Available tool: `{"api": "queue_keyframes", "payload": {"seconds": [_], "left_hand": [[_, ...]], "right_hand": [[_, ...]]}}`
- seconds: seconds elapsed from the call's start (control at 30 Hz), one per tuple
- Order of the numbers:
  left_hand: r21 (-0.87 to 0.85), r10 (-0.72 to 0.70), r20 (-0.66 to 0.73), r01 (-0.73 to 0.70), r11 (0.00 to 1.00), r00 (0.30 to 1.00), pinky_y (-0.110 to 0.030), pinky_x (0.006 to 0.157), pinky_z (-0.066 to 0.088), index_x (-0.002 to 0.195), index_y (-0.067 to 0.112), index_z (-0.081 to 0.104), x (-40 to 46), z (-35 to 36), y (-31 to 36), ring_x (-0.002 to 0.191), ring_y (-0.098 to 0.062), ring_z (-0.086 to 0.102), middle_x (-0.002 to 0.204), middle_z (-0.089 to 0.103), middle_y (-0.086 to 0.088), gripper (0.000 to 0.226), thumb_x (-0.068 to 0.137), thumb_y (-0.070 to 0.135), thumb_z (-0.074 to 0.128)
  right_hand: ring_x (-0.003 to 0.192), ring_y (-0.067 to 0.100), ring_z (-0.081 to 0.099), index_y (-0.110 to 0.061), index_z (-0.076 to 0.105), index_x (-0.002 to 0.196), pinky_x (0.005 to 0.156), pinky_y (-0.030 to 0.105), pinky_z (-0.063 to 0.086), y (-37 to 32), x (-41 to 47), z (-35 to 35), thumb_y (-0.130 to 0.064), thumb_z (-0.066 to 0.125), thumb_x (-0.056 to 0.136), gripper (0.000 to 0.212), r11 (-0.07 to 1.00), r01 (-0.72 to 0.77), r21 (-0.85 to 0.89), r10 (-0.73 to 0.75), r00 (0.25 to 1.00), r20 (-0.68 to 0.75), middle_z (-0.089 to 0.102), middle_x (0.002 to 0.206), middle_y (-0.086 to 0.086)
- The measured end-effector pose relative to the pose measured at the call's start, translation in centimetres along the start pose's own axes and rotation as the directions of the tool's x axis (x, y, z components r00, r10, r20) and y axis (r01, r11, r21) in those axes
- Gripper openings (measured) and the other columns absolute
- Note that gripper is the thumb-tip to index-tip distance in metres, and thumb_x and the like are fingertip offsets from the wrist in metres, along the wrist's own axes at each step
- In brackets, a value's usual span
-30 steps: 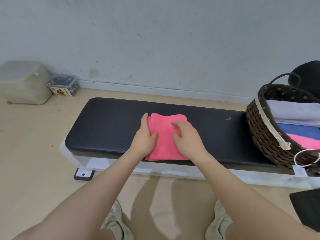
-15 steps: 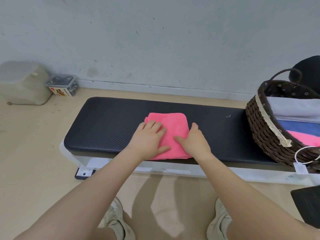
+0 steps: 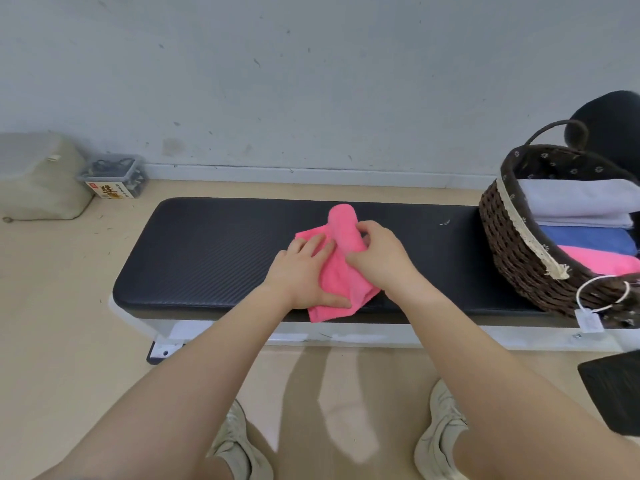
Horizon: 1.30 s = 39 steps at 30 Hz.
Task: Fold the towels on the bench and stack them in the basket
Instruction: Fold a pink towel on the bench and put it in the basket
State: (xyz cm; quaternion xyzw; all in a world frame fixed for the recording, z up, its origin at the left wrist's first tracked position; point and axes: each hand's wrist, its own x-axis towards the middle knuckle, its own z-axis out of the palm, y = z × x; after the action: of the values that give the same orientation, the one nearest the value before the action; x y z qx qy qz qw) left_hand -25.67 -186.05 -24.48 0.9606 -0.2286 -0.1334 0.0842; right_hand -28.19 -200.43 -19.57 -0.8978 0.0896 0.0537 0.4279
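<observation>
**Pink towel half-lifted on the black tabletop**

A folded pink towel lies near the middle of the padded black tabletop, its near corner just over the front edge. The left hand rests flat on the towel's left part, fingers straight and spread, pressing it down. The right hand has its fingers curled round the towel's right side, gripping a fold that stands up above the tabletop as a rounded hump.

At the right end of the tabletop a dark wicker basket with a cream lace trim and a loop handle is tilted toward the camera. Inside it, folded towels are stacked: a white towel farthest, a blue towel in the middle, another pink one nearest. A small white tag hangs from a white loop on the basket's front; no writing on it can be read.

On the floor by the wall, at the left, a clear plastic box carries a yellow-and-red label with large characters too blurred to read, beside a pale bag.
</observation>
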Motion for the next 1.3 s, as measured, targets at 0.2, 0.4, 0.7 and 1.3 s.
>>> {"api": "queue_keyframes", "payload": {"seconds": [0.2,0.4,0.7,1.3], "left_hand": [[-0.661,0.019,-0.103,-0.082,0.746,0.995,-0.006,0.091,0.038,0.136,0.025,0.039,-2.3,-1.4,-3.0,0.113,-0.002,0.05,0.122,0.05,0.018,0.044,0.094,0.027,0.052],[-0.951,-0.296,0.005,0.095,0.293,0.955,-0.03,0.103,0.039,0.149,0.024,0.013,-2.5,-3.2,-4.2,0.119,-0.019,0.053,0.142,0.045,-0.005,0.057,0.098,0.05,0.023],[-0.485,-0.213,-0.061,0.157,0.86,0.975,-0.034,0.109,0.027,0.147,0.015,0.023,-0.6,-2.7,-5.1,0.135,-0.026,0.034,0.149,0.031,-0.012,0.059,0.096,0.031,0.047],[-0.172,0.126,0.076,-0.111,0.979,0.989,-0.031,0.101,0.036,0.123,0.025,0.046,-0.9,-6.6,1.6,0.131,-0.02,0.036,0.143,0.036,0.004,0.061,0.07,0.03,0.076]], "right_hand": [[0.097,0.031,0.056,-0.015,0.041,0.132,0.08,0.036,0.047,-3.2,-2.1,2.7,-0.01,0.049,0.085,0.048,0.956,0.19,-0.223,-0.188,0.982,0.029,0.042,0.119,0.009],[0.072,0.026,0.046,-0.012,0.04,0.132,0.067,0.03,0.034,-3.8,-3.3,6.3,-0.008,0.047,0.088,0.045,0.871,0.335,-0.36,-0.252,0.933,0.259,0.041,0.122,0.012],[0.104,0.023,0.053,-0.016,0.052,0.117,0.074,0.034,0.047,-1.5,-2.5,4.1,-0.034,0.053,0.091,0.032,0.885,0.235,-0.402,-0.259,0.966,-0.007,0.046,0.12,0.004],[0.107,0.01,0.057,-0.026,0.06,0.12,0.09,0.023,0.045,1.7,-2.7,-5.2,-0.014,0.062,0.077,0.045,0.958,0.27,-0.102,-0.255,0.957,0.139,0.063,0.116,-0.009]]}}
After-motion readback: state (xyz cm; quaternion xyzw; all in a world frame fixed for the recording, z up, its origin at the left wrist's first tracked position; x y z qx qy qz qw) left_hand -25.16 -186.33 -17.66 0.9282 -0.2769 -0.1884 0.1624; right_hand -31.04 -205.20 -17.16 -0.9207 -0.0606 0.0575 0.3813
